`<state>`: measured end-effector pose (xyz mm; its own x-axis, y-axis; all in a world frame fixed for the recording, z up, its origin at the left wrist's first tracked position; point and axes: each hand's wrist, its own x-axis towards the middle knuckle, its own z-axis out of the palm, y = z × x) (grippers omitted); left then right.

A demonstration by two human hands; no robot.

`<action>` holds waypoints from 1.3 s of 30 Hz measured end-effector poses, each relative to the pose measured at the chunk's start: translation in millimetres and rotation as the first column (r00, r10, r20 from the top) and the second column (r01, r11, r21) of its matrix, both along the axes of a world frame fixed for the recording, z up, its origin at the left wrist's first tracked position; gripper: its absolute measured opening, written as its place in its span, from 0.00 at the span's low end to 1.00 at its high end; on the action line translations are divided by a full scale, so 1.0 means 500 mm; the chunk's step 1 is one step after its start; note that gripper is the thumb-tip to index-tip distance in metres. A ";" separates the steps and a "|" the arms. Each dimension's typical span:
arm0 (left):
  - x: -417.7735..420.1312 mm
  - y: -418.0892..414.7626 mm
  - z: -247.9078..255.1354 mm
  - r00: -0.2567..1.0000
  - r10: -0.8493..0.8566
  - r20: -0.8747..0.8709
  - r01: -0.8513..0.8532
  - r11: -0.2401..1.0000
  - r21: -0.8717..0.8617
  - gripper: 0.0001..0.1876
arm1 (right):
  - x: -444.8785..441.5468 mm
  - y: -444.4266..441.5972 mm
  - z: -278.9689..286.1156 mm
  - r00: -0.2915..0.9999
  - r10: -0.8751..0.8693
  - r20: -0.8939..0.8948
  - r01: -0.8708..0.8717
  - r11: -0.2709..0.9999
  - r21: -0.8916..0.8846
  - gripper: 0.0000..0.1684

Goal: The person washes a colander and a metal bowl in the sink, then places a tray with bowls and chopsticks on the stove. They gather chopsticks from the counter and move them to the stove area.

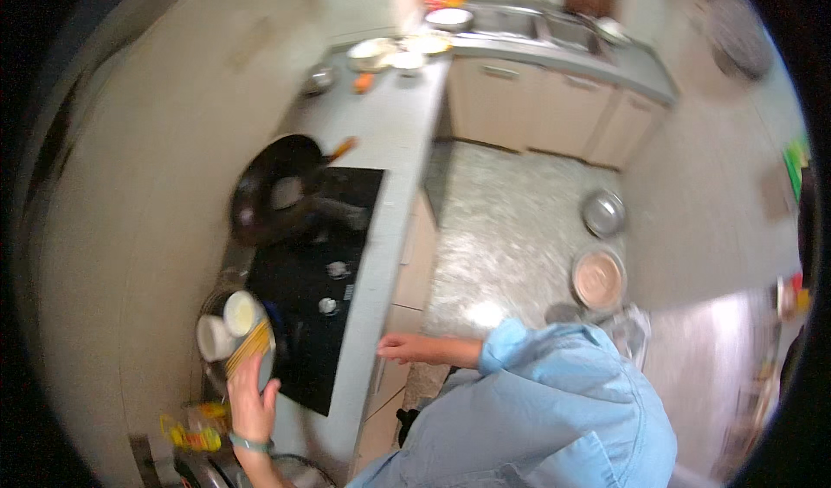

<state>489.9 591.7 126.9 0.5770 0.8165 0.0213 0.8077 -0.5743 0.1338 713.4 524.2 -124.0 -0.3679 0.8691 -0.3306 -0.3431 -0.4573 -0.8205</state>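
Note:
My left hand (250, 390), with a green bangle at its wrist, reaches over a round pot or tray (267, 372) at the near end of the hob. Its fingers are at several wooden chopsticks (250, 347); whether they grip them I cannot tell. Two white cups or bowls (239, 313) stand beside the chopsticks. My right hand (397, 348) hangs at the counter's front edge, fingers loosely curled, with nothing visible in it. Further along, a dark wok (276, 193) sits on the black glass hob (305, 277).
Bowls (371, 55) and an orange item (363, 83) lie on the far counter, with a sink (506, 23) at the back. A metal basin (604, 213) and a pinkish basin (598, 278) stand on the floor by the right wall. A yellow-labelled bottle (202, 439) lies near my left wrist.

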 end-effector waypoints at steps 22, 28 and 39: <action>0.238 -0.434 -0.287 0.920 -0.352 0.170 0.388 0.763 -0.517 0.23 | 0.138 -0.666 -0.045 0.727 -0.673 0.135 0.678 0.675 -0.291 0.17; 0.367 -0.565 -0.321 0.910 -0.401 0.103 0.368 0.669 -0.645 0.27 | 0.228 -0.837 -0.017 0.692 -0.658 0.298 0.709 0.697 -0.107 0.23; 0.861 -1.046 -0.376 0.306 -0.933 0.189 0.850 0.178 -0.495 0.27 | 0.439 -1.461 -0.141 -0.079 -0.855 0.512 0.977 0.036 0.211 0.22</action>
<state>920.2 68.8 -61.0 0.8798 -0.3864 -0.2768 -0.1843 -0.8141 0.5507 933.0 -206.5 -194.3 0.9439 0.1746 -0.2805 -0.2566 -0.1472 -0.9552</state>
